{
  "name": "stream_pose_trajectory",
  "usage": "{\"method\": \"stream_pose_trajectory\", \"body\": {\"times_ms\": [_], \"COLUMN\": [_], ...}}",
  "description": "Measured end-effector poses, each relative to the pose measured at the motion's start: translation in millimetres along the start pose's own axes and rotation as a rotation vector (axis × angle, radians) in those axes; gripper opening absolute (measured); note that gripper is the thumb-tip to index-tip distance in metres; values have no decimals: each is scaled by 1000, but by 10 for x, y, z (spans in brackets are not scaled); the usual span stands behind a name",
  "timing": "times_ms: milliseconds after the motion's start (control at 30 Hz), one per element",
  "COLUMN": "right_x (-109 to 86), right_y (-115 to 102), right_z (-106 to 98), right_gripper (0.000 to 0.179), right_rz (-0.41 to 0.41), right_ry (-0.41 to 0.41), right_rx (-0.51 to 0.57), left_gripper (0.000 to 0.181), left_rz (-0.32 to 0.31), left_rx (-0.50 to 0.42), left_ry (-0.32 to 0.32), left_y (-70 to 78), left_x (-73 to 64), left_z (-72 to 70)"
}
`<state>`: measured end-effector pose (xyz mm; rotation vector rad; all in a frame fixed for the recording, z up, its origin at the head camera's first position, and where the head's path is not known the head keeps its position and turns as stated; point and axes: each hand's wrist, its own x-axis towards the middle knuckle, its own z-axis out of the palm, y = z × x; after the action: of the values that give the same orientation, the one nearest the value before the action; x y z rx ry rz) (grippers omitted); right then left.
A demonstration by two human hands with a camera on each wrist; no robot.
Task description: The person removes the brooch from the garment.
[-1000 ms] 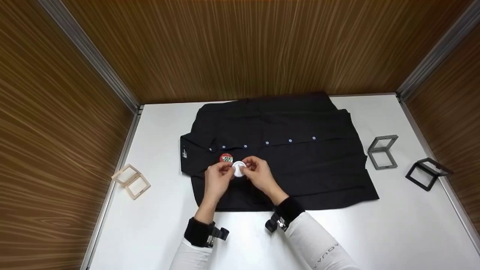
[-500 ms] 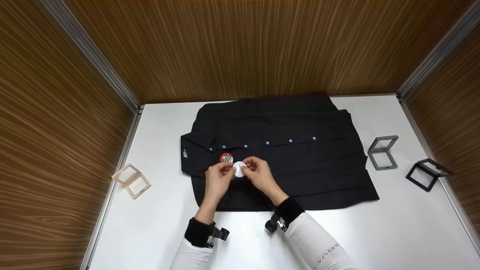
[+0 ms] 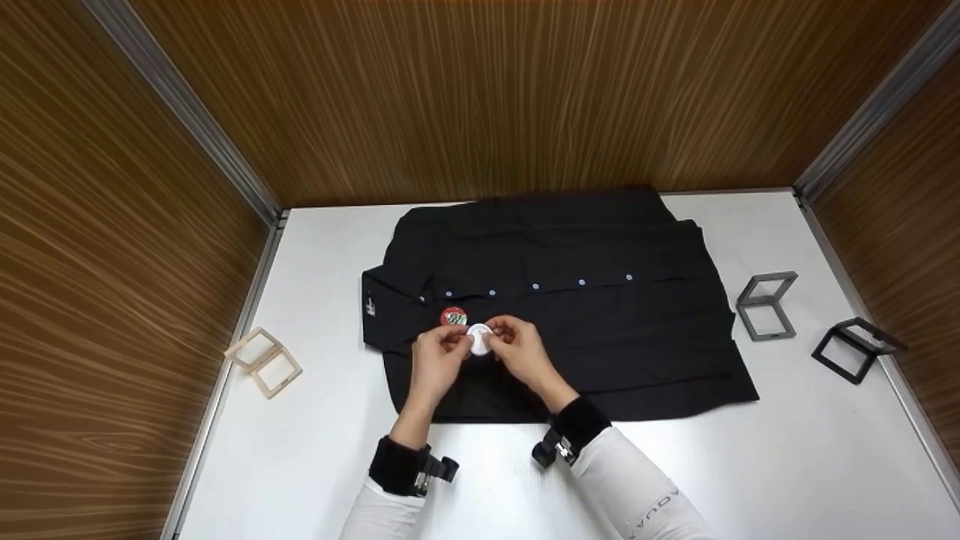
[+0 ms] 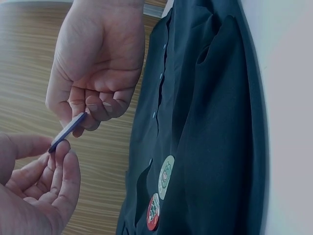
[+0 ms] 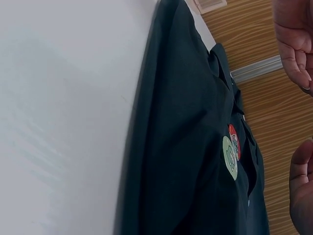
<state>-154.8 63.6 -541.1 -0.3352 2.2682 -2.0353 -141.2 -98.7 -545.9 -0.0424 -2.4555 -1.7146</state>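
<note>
A round pin badge (image 3: 480, 340), white side toward the head camera, is held above the shirt by both hands. My left hand (image 3: 436, 360) pinches its left edge, and my right hand (image 3: 520, 352) pinches the right edge. Seen from the left wrist, the badge (image 4: 67, 132) is a thin tilted disc between the fingertips, apart from the cloth. Beneath lies a black button-up shirt (image 3: 600, 337), collar to the left. On it are a red badge (image 3: 453, 316) and a green badge (image 4: 166, 177); the hands and held badge hide the green one from the head view.
On the white table (image 3: 322, 465), a light wooden frame (image 3: 264, 363) stands unfolded at left. A grey frame (image 3: 765, 306) and a black frame (image 3: 855, 349) stand unfolded at right. Wood-grain panels (image 3: 480, 97) enclose the back and sides.
</note>
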Motion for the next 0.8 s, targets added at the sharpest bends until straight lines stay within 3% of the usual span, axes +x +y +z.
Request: {"method": "stream_pose_trajectory", "body": {"times_ms": [300, 433, 800], "right_x": [6, 11, -12], "right_y": [46, 44, -19], "right_z": [-46, -65, -70], "right_gripper": [20, 20, 16], "right_rz": [-9, -22, -47], "right_ry": [-47, -48, -54], "right_rx": [101, 127, 37], "left_gripper": [19, 18, 14], "left_rz": [98, 82, 23], "left_rx": [-48, -52, -3], "left_ry": [-57, -41, -55], "left_y": [-13, -22, -63], "left_x": [-4, -4, -25], "left_z": [-37, -39, -91]}}
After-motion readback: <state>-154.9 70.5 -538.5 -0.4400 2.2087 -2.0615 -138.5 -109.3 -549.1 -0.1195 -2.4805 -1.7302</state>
